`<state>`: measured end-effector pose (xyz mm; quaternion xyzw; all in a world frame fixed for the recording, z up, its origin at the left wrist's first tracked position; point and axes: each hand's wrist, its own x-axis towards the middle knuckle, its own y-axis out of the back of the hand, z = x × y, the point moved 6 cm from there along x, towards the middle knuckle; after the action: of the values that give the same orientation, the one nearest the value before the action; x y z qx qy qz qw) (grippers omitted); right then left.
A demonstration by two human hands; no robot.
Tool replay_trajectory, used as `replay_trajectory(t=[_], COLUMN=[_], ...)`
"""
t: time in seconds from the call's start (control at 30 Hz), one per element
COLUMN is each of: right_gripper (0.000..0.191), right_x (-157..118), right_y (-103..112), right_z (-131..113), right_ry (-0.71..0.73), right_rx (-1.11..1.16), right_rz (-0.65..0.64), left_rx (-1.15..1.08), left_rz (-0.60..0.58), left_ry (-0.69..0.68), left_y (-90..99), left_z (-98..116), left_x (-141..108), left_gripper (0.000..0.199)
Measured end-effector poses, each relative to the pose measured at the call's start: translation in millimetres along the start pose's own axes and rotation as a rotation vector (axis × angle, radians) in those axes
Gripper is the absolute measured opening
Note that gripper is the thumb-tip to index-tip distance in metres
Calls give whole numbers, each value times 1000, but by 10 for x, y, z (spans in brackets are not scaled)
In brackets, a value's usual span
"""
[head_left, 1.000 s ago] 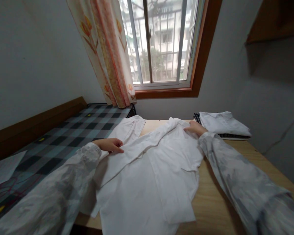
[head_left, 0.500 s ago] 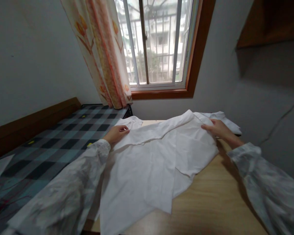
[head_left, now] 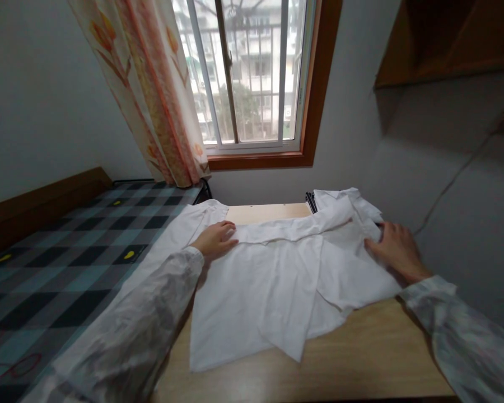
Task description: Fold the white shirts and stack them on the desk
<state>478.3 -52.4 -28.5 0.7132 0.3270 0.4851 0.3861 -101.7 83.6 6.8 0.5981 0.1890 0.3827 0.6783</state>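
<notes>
A white shirt (head_left: 252,296) lies spread and partly folded over on the wooden table (head_left: 361,358). Its upper edge is turned into a band running from one hand to the other, and a loose flap points toward the front. My left hand (head_left: 215,239) rests on the left end of that band, fingers stretched out and thumb apart. At the right end, my right hand (head_left: 397,252) is beside the cloth, slightly blurred, with a gap between thumb and fingers. White cloth also extends left past my left forearm, toward the bed.
Behind the right side lies a folded white garment (head_left: 348,198), with a dark striped item (head_left: 311,201) beside it. A bed with a checked cover (head_left: 92,240) adjoins the table's left. The window (head_left: 252,84), curtain (head_left: 151,101) and a wall shelf (head_left: 441,50) are beyond.
The shirt's raised upper edge has come down flatter onto the table. Both hands have loosened from their pinches, and my right hand has opened and moved outward. The view has shifted right.
</notes>
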Motion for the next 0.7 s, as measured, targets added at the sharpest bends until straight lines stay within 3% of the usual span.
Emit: replay_trajectory(t=[0.07, 0.17, 0.27, 0.37, 0.47, 0.57, 0.7], right_gripper=[66, 63, 64, 70, 59, 50, 47], right_x=[11, 21, 75, 119, 170, 256, 391], right_y=[66, -6, -77, -183, -327, -389, -294], right_z=[-374, -1060, -1573, -1848, -1822, -1581, -1214], right_ry=[222, 551, 642, 720, 768, 760, 728], right_rx=[-28, 13, -21, -26, -35, -44, -11], right_rz=[70, -58, -46, -44, -146, -220, -193], left_rx=[-10, 17, 84, 180, 270, 321, 317], left_rz=[-57, -111, -107, -74, -69, -43, 16], left_ry=[-30, -19, 55, 136, 174, 191, 157], left_y=[36, 69, 32, -36, -76, -35, 61], left_z=[37, 64, 52, 42, 55, 70, 102], left_x=[-151, -331, -429, -469, -488, -501, -501], left_gripper=[53, 49, 36, 33, 37, 39, 39])
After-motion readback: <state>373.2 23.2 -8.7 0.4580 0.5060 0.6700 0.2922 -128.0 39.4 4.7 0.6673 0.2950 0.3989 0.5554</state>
